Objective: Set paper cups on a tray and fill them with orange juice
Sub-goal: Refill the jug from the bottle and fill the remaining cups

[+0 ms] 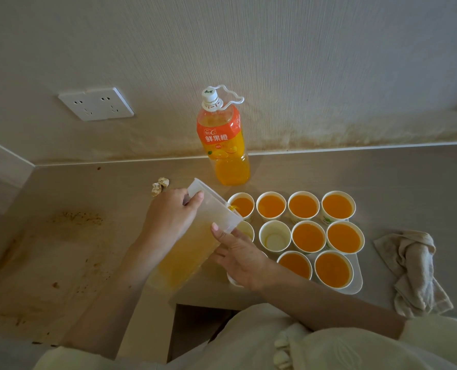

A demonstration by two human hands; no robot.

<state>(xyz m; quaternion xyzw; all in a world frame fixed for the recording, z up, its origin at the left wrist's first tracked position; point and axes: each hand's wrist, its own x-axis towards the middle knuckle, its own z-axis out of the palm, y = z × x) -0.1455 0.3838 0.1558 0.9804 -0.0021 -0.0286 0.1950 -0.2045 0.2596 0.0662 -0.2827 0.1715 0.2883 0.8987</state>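
Paper cups (274,231) stood in rows on the tray (357,279) on the tabletop (382,177), most already filled. Left hand (168,217) gripped the tilted pitcher (195,247), its spout over the rear-left cup (251,202). Right hand (238,253) pressed straight fingers (219,253) against it, probably steadying the pour.

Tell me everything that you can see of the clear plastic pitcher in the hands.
The pitcher is tall and made of cloudy see-through plastic. It is tilted, with its spout over the back left cup, and a little orange juice runs from it. More juice lies along its lower side. The left hand grips its top; the right hand steadies it with straight thumb and fingers.
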